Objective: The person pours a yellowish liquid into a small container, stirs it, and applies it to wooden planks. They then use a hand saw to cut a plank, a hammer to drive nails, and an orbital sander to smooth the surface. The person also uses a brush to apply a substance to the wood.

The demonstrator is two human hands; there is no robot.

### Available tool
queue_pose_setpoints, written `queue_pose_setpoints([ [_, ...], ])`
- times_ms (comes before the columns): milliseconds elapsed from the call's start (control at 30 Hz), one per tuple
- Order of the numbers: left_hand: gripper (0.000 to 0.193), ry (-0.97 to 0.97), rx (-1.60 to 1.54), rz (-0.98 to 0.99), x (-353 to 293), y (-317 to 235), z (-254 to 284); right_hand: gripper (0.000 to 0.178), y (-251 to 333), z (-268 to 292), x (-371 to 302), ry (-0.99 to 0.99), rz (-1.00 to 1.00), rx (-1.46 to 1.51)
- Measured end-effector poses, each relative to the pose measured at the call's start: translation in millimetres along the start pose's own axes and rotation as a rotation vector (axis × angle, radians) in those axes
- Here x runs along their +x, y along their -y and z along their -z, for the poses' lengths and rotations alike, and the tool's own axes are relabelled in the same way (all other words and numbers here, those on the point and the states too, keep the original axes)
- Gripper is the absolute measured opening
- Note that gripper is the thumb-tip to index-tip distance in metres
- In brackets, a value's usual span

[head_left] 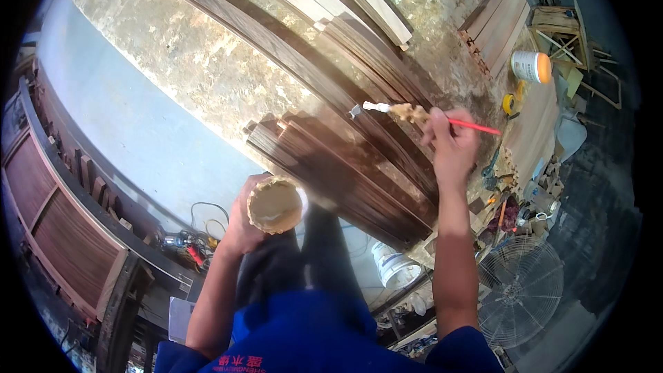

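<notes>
My left hand (pixel 242 224) is wrapped round a tub (pixel 261 222) whose rim is thick with dried tan crust. A pale layer covers its inside, with a white patch at one side. My right hand (pixel 452 141) grips a brush (pixel 409 112) by its red handle, which has lumpy tan crust below the bristles. The white, wet-looking bristles point left, just beside a white smear of what looks like glue (pixel 355 111) on a long dark wooden rail (pixel 276 53). Whether bristles and wood touch, I cannot tell. Nearer me lies a stack of dark wooden strips (pixel 331 173).
More wooden strips (pixel 304 0) lie across the stained bench top (pixel 186 41). At the right are jointed boards (pixel 498 24), a white tub with an orange end (pixel 530 67) and yellow tape (pixel 509 103). A white bucket (pixel 395 266) and a fan (pixel 521 290) stand lower right.
</notes>
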State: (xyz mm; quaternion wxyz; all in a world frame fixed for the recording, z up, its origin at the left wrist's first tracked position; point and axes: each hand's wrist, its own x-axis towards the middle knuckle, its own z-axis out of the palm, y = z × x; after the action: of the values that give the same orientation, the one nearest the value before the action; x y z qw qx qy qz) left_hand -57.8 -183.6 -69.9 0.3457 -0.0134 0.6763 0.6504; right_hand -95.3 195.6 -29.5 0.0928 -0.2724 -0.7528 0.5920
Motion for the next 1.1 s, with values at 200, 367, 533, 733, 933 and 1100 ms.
queue_pose_setpoints([
  [200, 0.068, 0.158, 0.147, -0.176, 33.5, -39.8, -29.6, 0.011, 94.7, 71.4, -92.7, 0.051, 0.09, 0.138],
  [367, 0.078, 0.348, 0.396, -0.325, 83.1, -106.7, -128.4, 0.012, 141.6, 115.9, -118.4, 0.261, 0.433, -0.304],
  [533, 0.076, 0.435, 0.501, -0.493, 133.1, -134.1, -248.6, 0.011, 105.3, 202.4, -73.9, 0.224, 0.558, -0.4],
  [733, 0.071, 0.564, 0.313, -0.51, 199.5, -132.1, -369.9, 0.011, 50.7, 348.5, -58.6, -0.145, 0.05, 0.117],
  [933, 0.068, 0.598, 0.635, -0.637, 281.6, -92.6, -442.4, 0.013, -14.8, 414.3, -17.6, -0.186, -0.03, 0.191],
  [1100, 0.075, 0.552, 0.707, -0.475, 319.5, -74.4, -464.1, 0.015, -51.0, 430.3, 16.5, -0.2, -0.078, 0.205],
])
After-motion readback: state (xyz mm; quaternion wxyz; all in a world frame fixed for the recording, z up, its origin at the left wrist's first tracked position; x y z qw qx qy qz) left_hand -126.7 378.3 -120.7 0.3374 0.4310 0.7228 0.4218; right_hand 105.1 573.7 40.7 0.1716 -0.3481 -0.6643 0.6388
